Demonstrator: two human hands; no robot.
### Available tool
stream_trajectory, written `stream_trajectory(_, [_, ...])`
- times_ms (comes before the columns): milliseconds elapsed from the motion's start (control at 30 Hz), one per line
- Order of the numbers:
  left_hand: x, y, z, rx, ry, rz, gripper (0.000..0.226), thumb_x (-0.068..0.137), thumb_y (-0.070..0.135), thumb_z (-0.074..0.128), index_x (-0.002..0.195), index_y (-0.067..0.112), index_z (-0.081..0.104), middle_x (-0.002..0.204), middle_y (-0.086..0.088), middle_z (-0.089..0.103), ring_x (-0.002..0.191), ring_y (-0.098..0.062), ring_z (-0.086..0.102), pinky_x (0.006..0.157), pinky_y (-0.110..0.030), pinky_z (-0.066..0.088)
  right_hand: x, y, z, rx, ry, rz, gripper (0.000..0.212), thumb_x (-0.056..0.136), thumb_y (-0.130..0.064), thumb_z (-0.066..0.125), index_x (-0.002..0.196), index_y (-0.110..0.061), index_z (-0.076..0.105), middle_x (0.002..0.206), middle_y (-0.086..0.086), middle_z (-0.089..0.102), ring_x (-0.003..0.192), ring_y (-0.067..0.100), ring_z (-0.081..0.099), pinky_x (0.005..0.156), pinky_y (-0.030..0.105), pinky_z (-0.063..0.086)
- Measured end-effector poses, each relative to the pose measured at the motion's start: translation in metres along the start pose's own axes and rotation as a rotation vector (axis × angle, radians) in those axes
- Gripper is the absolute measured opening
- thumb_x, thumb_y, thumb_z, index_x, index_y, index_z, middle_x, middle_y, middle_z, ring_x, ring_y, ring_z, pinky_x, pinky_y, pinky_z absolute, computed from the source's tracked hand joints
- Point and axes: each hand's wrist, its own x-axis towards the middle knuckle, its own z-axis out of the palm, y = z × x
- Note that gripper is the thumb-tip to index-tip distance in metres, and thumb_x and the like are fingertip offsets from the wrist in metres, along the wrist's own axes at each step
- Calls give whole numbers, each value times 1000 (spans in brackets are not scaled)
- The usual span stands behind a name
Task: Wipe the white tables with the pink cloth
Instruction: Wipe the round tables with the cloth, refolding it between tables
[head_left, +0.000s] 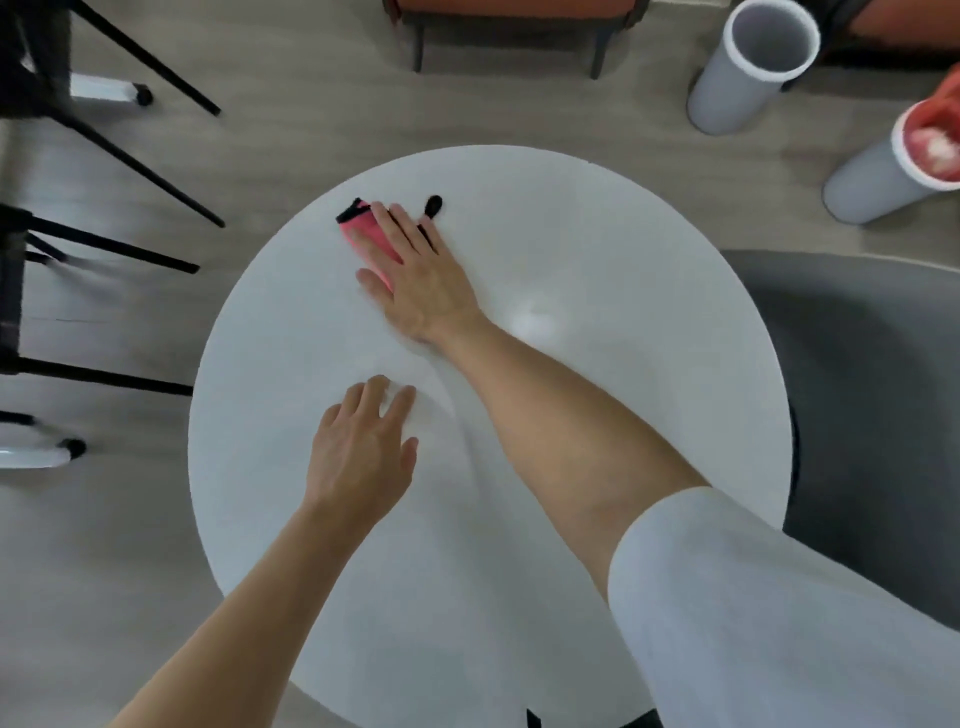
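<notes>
The pink cloth (366, 236) lies flat on the far left part of the round white table (597, 260), under the fingers of my right hand (421, 275); its black-trimmed corner sticks out past my fingertips, and pink shows on the thumb side of my hand. My right hand is spread flat with straight fingers, pressing the cloth to the top rather than gripping it. A small black tab (434, 205) lies on the table just beyond my fingers; I cannot tell whether it belongs to the cloth. My left hand (363, 447) rests nearer to me on the bare tabletop, fingers loosely spread and holding nothing, well apart from the cloth. My right arm reaches across the table from the lower right, bare to above the elbow, where a white sleeve (753, 597) begins; my left forearm comes up from the lower left. Around the table, black chair legs (130, 156) stand on the pale floor to the left, an orange seat (509, 15) is at the far side, and two grey tubes (748, 67) stand to the far right, the nearer one holding something red. A dark grey area (857, 389) lies beside the table on the right.
</notes>
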Motion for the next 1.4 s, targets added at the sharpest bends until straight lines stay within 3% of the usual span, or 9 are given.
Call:
stream_trajectory(300, [17, 41, 15, 22, 30, 40, 52, 95, 31, 74, 143, 20, 61, 144, -8, 55, 129, -35, 52, 92, -52, 54, -171, 193, -37, 68, 169, 591, 66, 115, -52, 19, 175, -30, 4, 184, 5, -1, 169, 25, -1, 137, 48, 0])
stream_trajectory(533, [9, 23, 13, 22, -22, 80, 55, 98, 32, 73, 150, 22, 56, 157, -6, 48, 143, -32, 47, 103, -53, 53, -208, 186, -32, 78, 194, 937, 73, 112, -60, 16, 175, -25, 5, 183, 13, -4, 169, 31, -4, 136, 52, 4])
stream_trajectory(600, [1, 15, 12, 15, -23, 50, 55, 98, 31, 73, 149, 22, 57, 158, -7, 48, 143, -32, 48, 102, -53, 53, -161, 140, -24, 76, 190, 822, 73, 112, -59, 14, 175, -23, 6, 182, 15, -3, 169, 33, -5, 136, 53, 5])
stream_trajectory(800, [-33, 1, 20, 26, -11, -27, 57, 97, 30, 75, 150, 19, 57, 156, -8, 51, 142, -33, 51, 99, -54, 55, -99, -4, 9, 25, -9, 18, 64, 116, -51, 22, 175, -28, 12, 183, 8, 6, 169, 27, 1, 135, 49, 6])
stream_trajectory(900, [-38, 5, 23, 10, -7, -24, 55, 97, 29, 73, 149, 18, 57, 153, -8, 53, 141, -34, 51, 100, -55, 54, -130, 52, 8, 40, 83, 86, 62, 115, -48, 27, 174, -30, 19, 182, 6, 14, 169, 26, 8, 136, 49, 8])
stream_trajectory(1067, [-36, 24, 30, -15, -32, 2, 54, 98, 29, 72, 148, 18, 57, 154, -9, 52, 142, -35, 49, 103, -54, 53, -247, 182, -25, 67, 103, 555, 65, 115, -51, 17, 175, -30, -1, 183, 2, -6, 169, 23, -6, 137, 50, 3])
stream_trajectory(1200, [-44, 38, 36, -19, -42, 21, 53, 97, 29, 72, 147, 17, 57, 153, -8, 52, 141, -34, 50, 103, -54, 53, -318, 176, -22, 104, 164, 784, 67, 116, -50, 17, 174, -28, -6, 183, 3, -12, 168, 21, -14, 137, 49, 2])
stream_trajectory(1300, [-54, 46, 42, -10, -61, -5, 53, 97, 28, 72, 147, 17, 58, 154, -9, 52, 141, -35, 50, 103, -55, 53, -334, 122, -1, 110, 154, 612, 66, 118, -41, 26, 175, -24, -3, 183, 7, -4, 169, 26, -11, 137, 51, 7])
stream_trajectory(1400, [-63, 54, 47, -5, -76, -43, 54, 98, 29, 72, 148, 16, 57, 156, -9, 51, 142, -36, 50, 103, -56, 53, -366, 99, 22, 94, -5, 34, 62, 118, -30, 33, 175, -23, 10, 183, 9, 6, 170, 29, -2, 136, 54, 12])
